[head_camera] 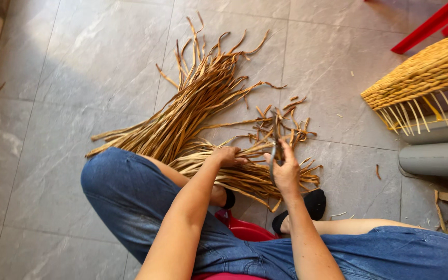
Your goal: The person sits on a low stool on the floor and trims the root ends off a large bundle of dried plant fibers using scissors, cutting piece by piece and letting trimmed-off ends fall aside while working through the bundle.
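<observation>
Seated on the floor (53,129), sorting dried fibre strips.
Risks, judged: big bundle (193,103) is fanned loose toward the top edge of the floor, so tugging from the near pile (245,173) could drag and tangle it; thin tool (274,150) sits close to the left hand (227,155) and could nick it; feet on strands could snap them. Left hand presses fingers-down, gripping strands of the near pile; right hand (286,173) clenched around the tool over the same pile, mid-floor. Count: 2 strip heaps, 1 woven basket (421,72) at right edge, 2 grey pipes (434,158), 1 tool, 2 hands.
</observation>
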`<action>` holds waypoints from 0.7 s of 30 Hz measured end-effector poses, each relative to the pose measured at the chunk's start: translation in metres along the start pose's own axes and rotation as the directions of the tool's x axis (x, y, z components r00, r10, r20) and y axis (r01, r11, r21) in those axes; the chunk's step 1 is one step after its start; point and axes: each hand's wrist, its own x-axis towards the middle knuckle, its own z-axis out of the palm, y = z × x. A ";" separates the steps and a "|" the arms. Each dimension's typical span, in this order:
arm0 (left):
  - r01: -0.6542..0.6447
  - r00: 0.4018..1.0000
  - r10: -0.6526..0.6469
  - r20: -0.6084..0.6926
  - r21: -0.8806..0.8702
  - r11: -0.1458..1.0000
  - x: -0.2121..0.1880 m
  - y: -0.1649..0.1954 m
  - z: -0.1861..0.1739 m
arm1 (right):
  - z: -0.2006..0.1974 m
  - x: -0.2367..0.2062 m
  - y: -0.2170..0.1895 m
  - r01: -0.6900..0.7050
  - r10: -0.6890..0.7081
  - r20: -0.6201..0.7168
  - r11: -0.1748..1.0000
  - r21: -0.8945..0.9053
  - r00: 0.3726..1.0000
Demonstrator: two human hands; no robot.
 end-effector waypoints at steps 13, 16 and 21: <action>0.052 0.910 -0.264 -0.320 -0.545 0.837 0.015 -0.038 -0.036 | 0.052 -0.020 0.016 -0.037 0.396 0.628 0.863 -0.504 0.670; 0.216 0.589 -0.523 -0.616 -0.503 0.837 0.010 -0.052 -0.063 | 0.049 -0.021 0.016 0.010 0.408 0.676 0.852 -0.523 0.613; 0.306 0.438 -0.504 -0.744 -0.404 0.862 0.007 -0.073 -0.096 | 0.045 -0.027 0.017 0.000 0.346 0.691 0.894 -0.448 0.634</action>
